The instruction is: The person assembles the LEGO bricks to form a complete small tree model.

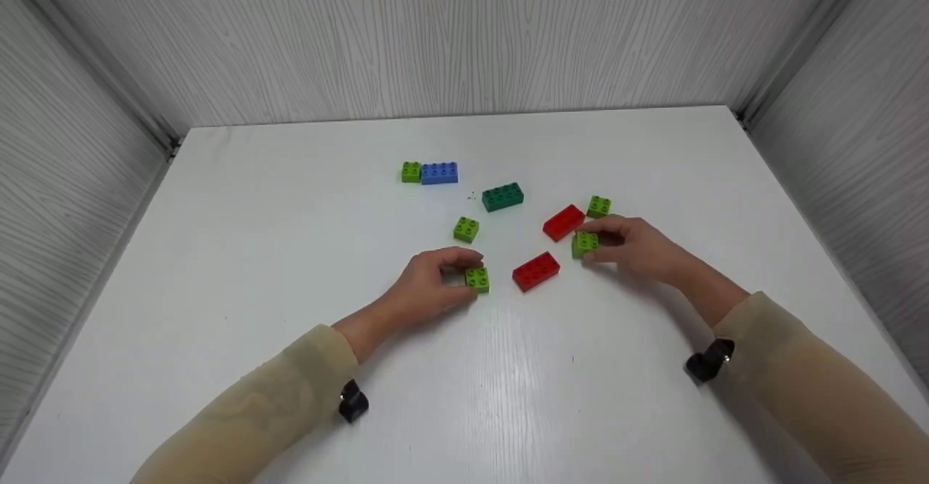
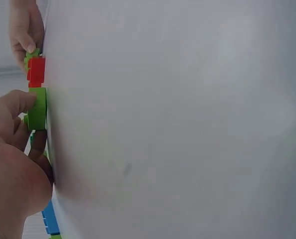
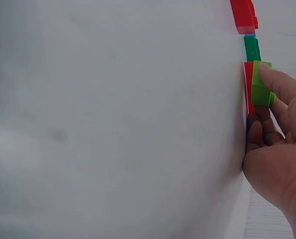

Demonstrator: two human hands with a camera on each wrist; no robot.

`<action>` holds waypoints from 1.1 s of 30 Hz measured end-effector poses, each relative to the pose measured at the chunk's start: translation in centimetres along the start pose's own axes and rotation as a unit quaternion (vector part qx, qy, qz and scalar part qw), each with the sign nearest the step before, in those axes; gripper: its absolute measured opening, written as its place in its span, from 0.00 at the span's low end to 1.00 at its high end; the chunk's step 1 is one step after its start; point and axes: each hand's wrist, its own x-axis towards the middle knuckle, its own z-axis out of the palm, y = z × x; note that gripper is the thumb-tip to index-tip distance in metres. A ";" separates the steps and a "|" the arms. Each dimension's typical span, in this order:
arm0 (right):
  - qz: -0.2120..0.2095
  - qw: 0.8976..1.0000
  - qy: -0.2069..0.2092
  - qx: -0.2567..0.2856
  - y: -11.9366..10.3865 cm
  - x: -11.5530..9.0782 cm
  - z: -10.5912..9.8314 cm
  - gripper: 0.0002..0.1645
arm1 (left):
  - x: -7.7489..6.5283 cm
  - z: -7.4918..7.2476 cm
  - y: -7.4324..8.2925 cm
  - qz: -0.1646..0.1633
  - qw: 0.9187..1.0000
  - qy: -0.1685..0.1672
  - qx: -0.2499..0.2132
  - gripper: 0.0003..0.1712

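My left hand (image 1: 430,286) has thumb and fingers round a small light green brick (image 1: 477,280), studs up. That brick (image 2: 37,108) looks level with the tabletop in the left wrist view. On the other side, my right hand (image 1: 630,249) pinches another light green brick (image 1: 585,244). In the right wrist view this brick (image 3: 260,84) appears slightly above the tabletop. Between the hands lies a long red brick (image 1: 536,271). A second red brick (image 1: 564,223) lies just beyond the right hand's fingertips, with a light green brick (image 1: 599,206) beside it.
Farther back on the white table (image 1: 305,194) are a dark green brick (image 1: 502,197), a loose light green brick (image 1: 466,229), and a blue brick (image 1: 439,173) touching a light green one (image 1: 411,172). Grey wood-grain panels (image 1: 464,41) enclose the back and sides.
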 end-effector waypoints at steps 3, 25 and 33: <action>0.000 1.000 0.006 0.003 0.1 0.0 -0.1 0.32 | 0.1 0.0 -0.3 -0.002 1.000 0.005 0.005 0.28; -0.184 0.981 0.042 0.033 -7.5 -1.4 4.2 0.23 | 0.7 0.5 -1.0 0.024 0.999 0.022 0.032 0.19; -0.209 0.978 0.012 0.013 -9.2 -0.7 7.6 0.22 | 0.7 0.6 -1.2 0.035 0.999 0.025 0.033 0.19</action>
